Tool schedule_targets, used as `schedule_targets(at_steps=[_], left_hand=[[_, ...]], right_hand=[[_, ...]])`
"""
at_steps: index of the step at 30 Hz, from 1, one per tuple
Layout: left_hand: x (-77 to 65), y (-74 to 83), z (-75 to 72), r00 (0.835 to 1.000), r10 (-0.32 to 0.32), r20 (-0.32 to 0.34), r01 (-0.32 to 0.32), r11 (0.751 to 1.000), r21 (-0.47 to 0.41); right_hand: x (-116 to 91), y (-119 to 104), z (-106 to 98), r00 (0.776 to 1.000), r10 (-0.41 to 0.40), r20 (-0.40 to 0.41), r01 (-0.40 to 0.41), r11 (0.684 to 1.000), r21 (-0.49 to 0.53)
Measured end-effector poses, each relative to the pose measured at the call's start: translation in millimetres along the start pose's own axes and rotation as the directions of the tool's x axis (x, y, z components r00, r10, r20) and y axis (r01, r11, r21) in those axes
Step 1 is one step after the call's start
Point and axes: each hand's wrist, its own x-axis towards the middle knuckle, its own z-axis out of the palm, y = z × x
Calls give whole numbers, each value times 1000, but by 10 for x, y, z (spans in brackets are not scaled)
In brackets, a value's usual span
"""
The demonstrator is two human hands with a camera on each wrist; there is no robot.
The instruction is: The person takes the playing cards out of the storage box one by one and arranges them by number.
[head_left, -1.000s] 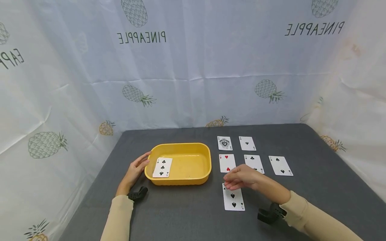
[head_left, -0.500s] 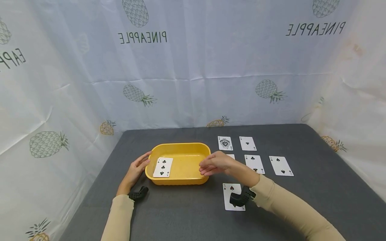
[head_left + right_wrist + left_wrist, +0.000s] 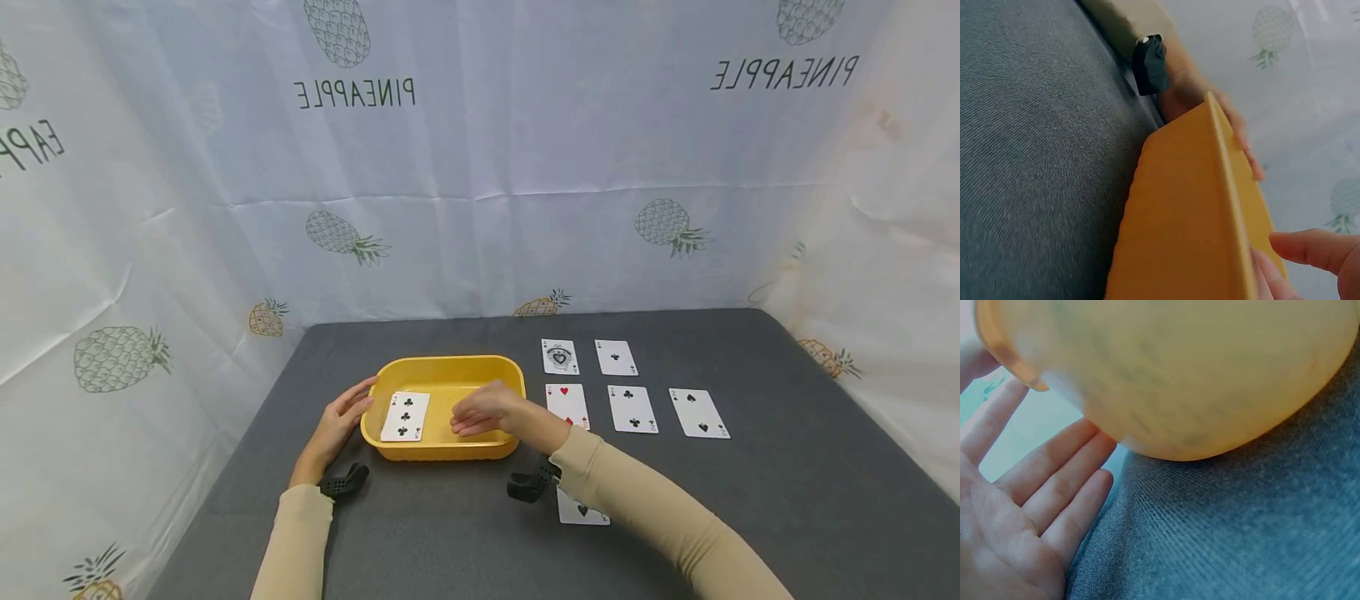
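A yellow plastic tray [image 3: 450, 452] stands on the dark grey table. Inside its left half lies a three of clubs [image 3: 405, 417], face up. My left hand [image 3: 333, 429] rests at the tray's left end; in the left wrist view its nearly straight fingers [image 3: 1063, 487] touch the outer wall. My right hand [image 3: 495, 411] reaches over the tray's front right, fingers pointing left at the three of clubs but apart from it. No card shows in it. In the right wrist view its thumb [image 3: 1310, 247] is apart from the fingers, which are partly hidden behind the tray's rim [image 3: 1225, 169].
Right of the tray lie face-up cards: an ornate ace [image 3: 559, 357], an ace of clubs [image 3: 617, 357], a two of hearts [image 3: 566, 402], a two of clubs [image 3: 633, 409] and a two of spades [image 3: 699, 412]. A three of spades [image 3: 583, 514] lies partly under my right sleeve [image 3: 645, 500].
My right hand has moved left from above the three of spades, past the two of hearts and over the tray. The left hand, tray and cards have stayed put.
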Motion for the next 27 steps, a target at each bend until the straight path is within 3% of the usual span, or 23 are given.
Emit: schedule_targets(at_steps=[6, 10, 19, 22, 27], left_hand=[[1, -6, -5, 1000, 3, 3, -3, 1000, -17], [6, -8, -4, 1000, -6, 4, 6, 1000, -20], [16, -5, -3, 1000, -1, 0, 1, 1000, -30], [16, -8, -1, 1000, -3, 3, 3, 999, -34], [9, -9, 4, 1000, -1, 8, 1, 999, -42]], right_hand=[[259, 11, 224, 988, 123, -98, -116, 991, 73], [341, 17, 308, 982, 151, -114, -137, 983, 118], [287, 99, 396, 998, 56, -34, -49, 983, 178], [321, 99, 462, 994, 93, -52, -78, 970, 230], [430, 62, 563, 972, 208, -113, -153, 915, 373]])
